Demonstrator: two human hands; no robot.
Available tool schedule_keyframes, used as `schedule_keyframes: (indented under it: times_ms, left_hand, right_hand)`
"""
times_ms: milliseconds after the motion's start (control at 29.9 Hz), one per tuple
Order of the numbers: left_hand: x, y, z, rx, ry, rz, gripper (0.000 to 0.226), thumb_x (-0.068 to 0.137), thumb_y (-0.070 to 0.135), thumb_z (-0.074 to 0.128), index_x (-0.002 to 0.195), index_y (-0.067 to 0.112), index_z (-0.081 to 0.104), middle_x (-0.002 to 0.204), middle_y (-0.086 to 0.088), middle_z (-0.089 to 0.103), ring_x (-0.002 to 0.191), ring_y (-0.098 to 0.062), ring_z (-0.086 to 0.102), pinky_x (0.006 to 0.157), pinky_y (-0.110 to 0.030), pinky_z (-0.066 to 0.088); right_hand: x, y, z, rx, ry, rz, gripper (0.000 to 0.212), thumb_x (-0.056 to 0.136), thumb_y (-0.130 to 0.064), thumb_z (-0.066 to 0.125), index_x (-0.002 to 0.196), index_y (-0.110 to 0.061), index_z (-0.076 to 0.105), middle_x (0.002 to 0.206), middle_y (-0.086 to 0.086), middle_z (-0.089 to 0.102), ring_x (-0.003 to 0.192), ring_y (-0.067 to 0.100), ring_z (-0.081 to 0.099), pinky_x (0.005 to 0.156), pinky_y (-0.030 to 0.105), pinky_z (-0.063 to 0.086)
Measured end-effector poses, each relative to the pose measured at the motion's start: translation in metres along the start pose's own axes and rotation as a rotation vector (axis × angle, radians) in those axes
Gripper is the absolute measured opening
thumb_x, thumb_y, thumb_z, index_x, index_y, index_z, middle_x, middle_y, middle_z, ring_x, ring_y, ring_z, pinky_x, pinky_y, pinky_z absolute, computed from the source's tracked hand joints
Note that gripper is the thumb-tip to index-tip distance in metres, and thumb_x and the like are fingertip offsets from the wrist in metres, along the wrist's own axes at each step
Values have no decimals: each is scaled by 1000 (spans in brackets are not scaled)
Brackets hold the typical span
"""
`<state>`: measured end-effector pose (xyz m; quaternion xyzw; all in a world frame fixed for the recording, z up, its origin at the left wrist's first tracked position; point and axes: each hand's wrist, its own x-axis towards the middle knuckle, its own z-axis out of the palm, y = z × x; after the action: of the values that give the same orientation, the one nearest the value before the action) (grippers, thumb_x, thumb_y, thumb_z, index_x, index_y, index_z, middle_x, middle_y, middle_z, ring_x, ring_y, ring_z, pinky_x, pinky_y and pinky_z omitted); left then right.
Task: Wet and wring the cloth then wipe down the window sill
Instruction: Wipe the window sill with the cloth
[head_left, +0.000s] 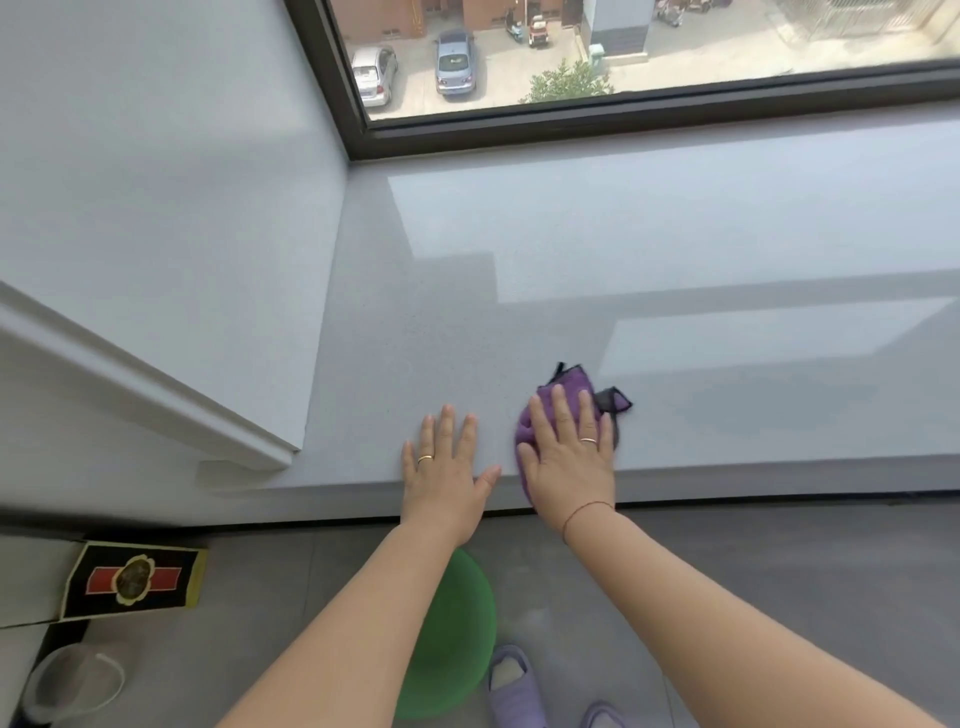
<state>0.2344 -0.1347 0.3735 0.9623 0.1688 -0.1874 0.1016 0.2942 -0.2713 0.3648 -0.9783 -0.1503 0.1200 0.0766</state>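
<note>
Grey window sill (571, 249), right hand (569, 462) hiding most of purple cloth (574, 379)

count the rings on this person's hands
2. A gold ring is on the left hand, flat on the window sill; a second ring is on the right hand, pressing the purple cloth. None seems hidden.
</note>
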Motion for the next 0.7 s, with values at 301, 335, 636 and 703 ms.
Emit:
schedule_keyframes:
  times_ms: [301, 335, 636, 703]
  left_hand:
    - [10, 21, -10, 44, 28, -61, 68, 96, 56, 23, 151, 21, 1, 159, -6, -10, 146, -25, -12, 116, -49, -5]
    - [11, 26, -11, 55, 36, -41, 68, 96, 56, 22, 151, 22, 0, 159, -5, -12, 146, -25, -14, 115, -49, -7]
    - [27, 66, -6, 99, 94, 96, 68, 97, 56, 16, 149, 25, -15, 158, 0, -22, 145, -21, -19, 115, -44, -12]
    - [31, 68, -8, 92, 128, 101, 67, 97, 55, 16, 149, 24, -13, 158, 0, -20, 145, -21, -17, 115, -43, -11]
  right_hand:
    - [16, 105, -19, -68, 53, 25, 59, 96, -52, 20, 150, -35, 1, 160, -5, -5, 147, 19, -10, 117, 39, -9]
    - [17, 118, -23, -57, 57, 86, 59, 96, -51, 21, 150, -34, 3, 160, -5, -4, 147, 20, -8, 118, 39, -8]
    - [17, 52, -17, 31, 15, 55, 59, 98, -46, 18, 150, -31, -4, 159, -3, -14, 145, 24, -20, 114, 44, -16]
    - [14, 46, -13, 6, -26, -146, 57, 98, -47, 18, 150, -33, -1, 160, -5, -10, 145, 22, -19, 115, 41, -17]
